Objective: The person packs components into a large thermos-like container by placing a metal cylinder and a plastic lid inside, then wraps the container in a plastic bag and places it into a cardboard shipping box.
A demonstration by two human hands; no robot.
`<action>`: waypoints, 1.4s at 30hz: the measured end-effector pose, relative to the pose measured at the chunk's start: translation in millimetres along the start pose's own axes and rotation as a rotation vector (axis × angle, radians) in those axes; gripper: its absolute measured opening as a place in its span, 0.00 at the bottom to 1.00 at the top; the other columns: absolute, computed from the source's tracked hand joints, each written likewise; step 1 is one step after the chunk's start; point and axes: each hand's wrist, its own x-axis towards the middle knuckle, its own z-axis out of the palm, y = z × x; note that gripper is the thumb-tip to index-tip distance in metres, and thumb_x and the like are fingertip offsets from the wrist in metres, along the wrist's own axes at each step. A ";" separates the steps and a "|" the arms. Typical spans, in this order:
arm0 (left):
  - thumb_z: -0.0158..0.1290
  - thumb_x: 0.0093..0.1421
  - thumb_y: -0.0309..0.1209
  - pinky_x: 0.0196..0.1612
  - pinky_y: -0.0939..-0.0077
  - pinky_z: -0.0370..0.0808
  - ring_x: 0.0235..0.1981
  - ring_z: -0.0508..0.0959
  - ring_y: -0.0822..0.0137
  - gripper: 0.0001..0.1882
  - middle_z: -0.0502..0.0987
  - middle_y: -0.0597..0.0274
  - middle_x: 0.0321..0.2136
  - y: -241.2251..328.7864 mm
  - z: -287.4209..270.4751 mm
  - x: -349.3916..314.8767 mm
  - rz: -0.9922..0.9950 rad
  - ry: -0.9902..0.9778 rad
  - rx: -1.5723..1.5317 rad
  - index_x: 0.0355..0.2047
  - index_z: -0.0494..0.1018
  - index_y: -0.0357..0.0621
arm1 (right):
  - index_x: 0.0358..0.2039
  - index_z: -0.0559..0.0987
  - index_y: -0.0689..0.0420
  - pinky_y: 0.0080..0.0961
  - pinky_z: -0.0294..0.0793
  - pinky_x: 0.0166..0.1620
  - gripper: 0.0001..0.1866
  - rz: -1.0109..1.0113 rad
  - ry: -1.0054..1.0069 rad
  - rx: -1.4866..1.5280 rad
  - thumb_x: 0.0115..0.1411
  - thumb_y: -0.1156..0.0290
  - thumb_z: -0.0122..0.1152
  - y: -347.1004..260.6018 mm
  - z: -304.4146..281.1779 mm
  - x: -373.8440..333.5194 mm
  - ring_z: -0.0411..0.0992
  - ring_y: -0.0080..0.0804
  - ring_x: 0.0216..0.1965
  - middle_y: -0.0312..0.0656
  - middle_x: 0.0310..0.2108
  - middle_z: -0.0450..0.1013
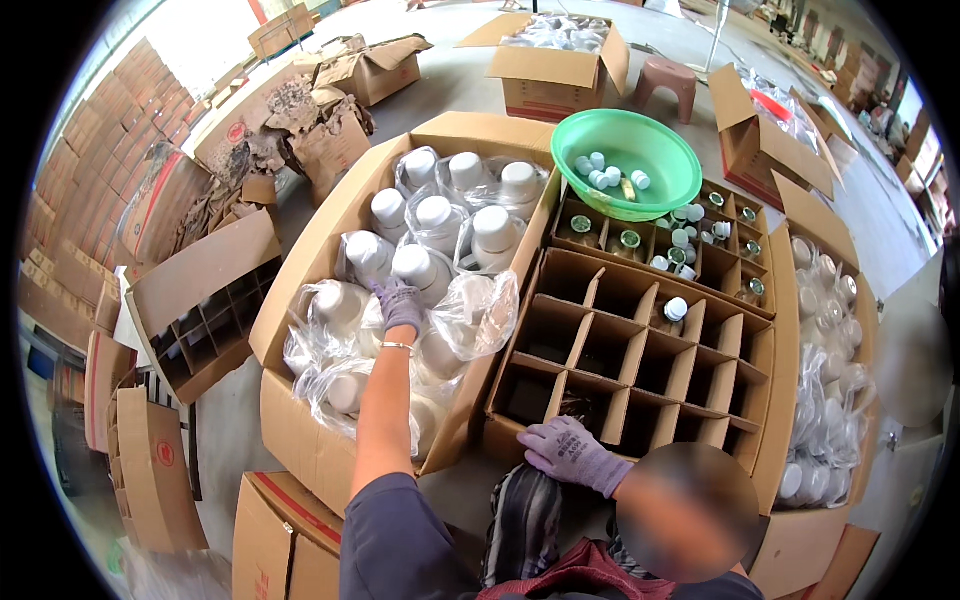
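Observation:
My left hand [400, 304], in a purple-grey knitted glove, reaches into a large open carton [268, 312] of white capped pieces. Its fingers lie spread against them and seem to hold nothing. The white pieces [437, 212] stand in rows, many wrapped in clear plastic bags [487, 305]. At the near edge of a divided carton [510, 437] is my right hand [575, 453], gloved alike, its fingers curled over the cardboard rim. One white-capped bottle [676, 310] stands in a cell of that carton; most other cells look dark inside. A blurred patch covers my right forearm.
A green basin [628, 120] with several white caps sits over a second divided carton [770, 290] of glass bottles. To the right is a carton of bagged clear items [825, 400]. Tipped cartons [205, 310] stand at left, a stool [667, 85] and another open carton [548, 95] beyond.

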 end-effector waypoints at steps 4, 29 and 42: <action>0.48 0.60 0.39 0.50 0.53 0.72 0.36 0.80 0.48 0.16 0.81 0.50 0.28 -12.5 -26.6 17.2 -0.289 0.347 -0.656 0.30 0.80 0.41 | 0.42 0.76 0.53 0.37 0.69 0.48 0.13 0.037 0.010 -0.051 0.62 0.60 0.52 1.8 -4.9 -2.3 0.75 0.41 0.41 0.42 0.39 0.76; 0.45 0.64 0.42 0.38 0.64 0.75 0.35 0.78 0.62 0.13 0.80 0.64 0.33 -64.0 4.9 -53.8 -0.319 0.444 -3.134 0.37 0.76 0.52 | 0.41 0.78 0.55 0.41 0.74 0.44 0.15 0.123 0.019 -0.031 0.62 0.60 0.51 11.1 -1.8 -5.1 0.76 0.45 0.39 0.46 0.35 0.78; 0.49 0.65 0.42 0.35 0.69 0.74 0.25 0.76 0.69 0.13 0.77 0.70 0.24 -46.5 -14.3 -43.7 -0.306 0.324 -3.109 0.25 0.73 0.54 | 0.55 0.71 0.55 0.42 0.67 0.54 0.27 0.107 0.386 -0.028 0.56 0.59 0.60 23.5 -19.4 20.9 0.70 0.48 0.50 0.51 0.50 0.71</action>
